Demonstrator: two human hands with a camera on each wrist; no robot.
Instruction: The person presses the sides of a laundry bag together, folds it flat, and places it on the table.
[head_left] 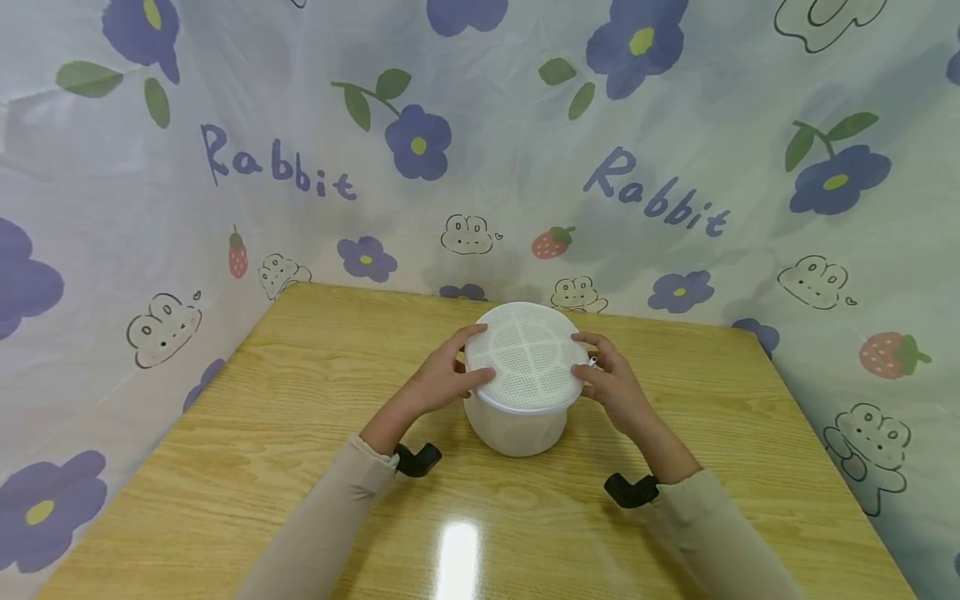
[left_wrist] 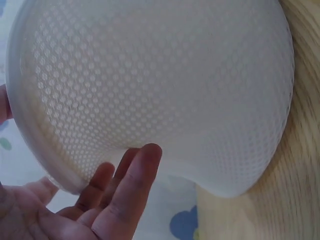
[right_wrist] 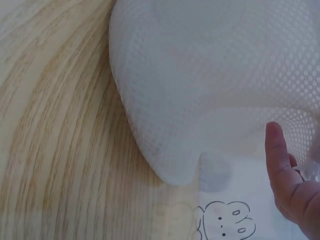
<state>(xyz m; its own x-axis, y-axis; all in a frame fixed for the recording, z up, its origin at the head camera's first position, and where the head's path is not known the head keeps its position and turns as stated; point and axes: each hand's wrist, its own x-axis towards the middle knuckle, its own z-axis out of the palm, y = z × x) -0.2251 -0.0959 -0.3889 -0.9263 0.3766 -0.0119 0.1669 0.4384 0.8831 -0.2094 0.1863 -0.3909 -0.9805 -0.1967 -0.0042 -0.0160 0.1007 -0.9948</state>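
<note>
By the half-curled left hand [head_left: 442, 375], the left rim of a white mesh bag [head_left: 527, 365] is gripped. The bag is set on the wooden table [head_left: 315, 375], and its right rim is held by the half-curled right hand [head_left: 613, 385].

Long, plain beige sleeves [head_left: 318, 525] with gathered cuffs [head_left: 372, 460], black elbow-shaped pieces [head_left: 420, 461] beside them

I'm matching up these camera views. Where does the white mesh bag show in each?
Head: the white mesh bag sits slightly below and right of centre, between left hand and right hand.
Left wrist: upper left and centre.
Right wrist: upper centre and right.
Shared landmark: the wooden table, right side in left wrist, left in right wrist.
</note>
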